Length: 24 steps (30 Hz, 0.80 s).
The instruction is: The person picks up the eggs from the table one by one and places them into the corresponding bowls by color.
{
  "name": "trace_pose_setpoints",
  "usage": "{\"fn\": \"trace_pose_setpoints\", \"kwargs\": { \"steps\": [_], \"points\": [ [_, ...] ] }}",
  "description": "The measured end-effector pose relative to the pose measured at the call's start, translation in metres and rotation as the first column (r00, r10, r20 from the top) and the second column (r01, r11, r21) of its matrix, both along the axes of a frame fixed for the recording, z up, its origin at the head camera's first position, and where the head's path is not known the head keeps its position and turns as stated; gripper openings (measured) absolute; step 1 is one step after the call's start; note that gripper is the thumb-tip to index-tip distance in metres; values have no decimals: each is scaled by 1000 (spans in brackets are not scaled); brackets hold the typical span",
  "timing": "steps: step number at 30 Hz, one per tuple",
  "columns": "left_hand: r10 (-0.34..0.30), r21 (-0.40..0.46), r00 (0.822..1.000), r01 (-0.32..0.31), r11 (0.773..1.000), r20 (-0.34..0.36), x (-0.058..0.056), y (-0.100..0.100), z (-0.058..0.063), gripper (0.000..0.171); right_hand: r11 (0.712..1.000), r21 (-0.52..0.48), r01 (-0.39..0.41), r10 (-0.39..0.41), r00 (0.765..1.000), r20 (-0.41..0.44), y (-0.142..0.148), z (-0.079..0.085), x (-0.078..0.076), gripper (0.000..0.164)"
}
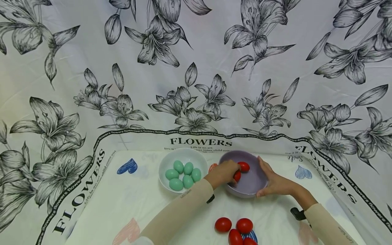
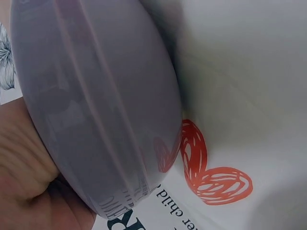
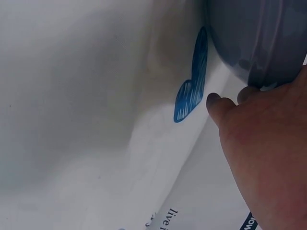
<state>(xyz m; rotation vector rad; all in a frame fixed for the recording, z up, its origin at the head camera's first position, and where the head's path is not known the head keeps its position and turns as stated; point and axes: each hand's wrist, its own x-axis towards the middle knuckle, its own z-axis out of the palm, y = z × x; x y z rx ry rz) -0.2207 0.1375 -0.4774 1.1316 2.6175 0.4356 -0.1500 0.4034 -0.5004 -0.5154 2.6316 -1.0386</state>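
Observation:
A purple bowl (image 1: pixel 252 185) stands at the right of centre, with two red eggs inside. My left hand (image 1: pixel 223 173) reaches over its left rim, fingers bent down and thumb beside one red egg (image 1: pixel 237 176), which it pinches. Another red egg (image 1: pixel 244 166) lies just past the fingertips. Against the bowl's right side, my right hand (image 1: pixel 279 183) holds the outer wall, thumb in front and fingers toward the back. In the left wrist view, the bowl's wall (image 2: pixel 105 96) hides the left fingertips. Fingers of the right hand (image 3: pixel 268 139) show at the bowl's base in the right wrist view.
Left of the purple bowl stands a white bowl (image 1: pixel 162 170) holding several green eggs (image 1: pixel 176 184). Several more red eggs (image 1: pixel 223 225) lie on the white cloth (image 1: pixel 101 204) near the front edge. A flower-printed curtain (image 1: pixel 208 47) hangs behind.

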Motion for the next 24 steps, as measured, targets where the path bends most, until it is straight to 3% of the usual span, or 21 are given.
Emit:
{"fn": "trace_pose_setpoints", "kwargs": {
  "steps": [14,19,24],
  "points": [
    [7,-39,1000,-8,999,-29,4,-2,1,56,1000,-11,-12,12,1000,6,-2,-1,1,151],
    [-49,15,997,50,999,-68,5,-6,4,49,1000,1,-13,13,1000,13,-1,-1,0,152],
    [-118,143,987,133,981,-111,11,-19,13,42,999,31,-25,25,1000,-11,1,4,-2,150]
  ]
}}
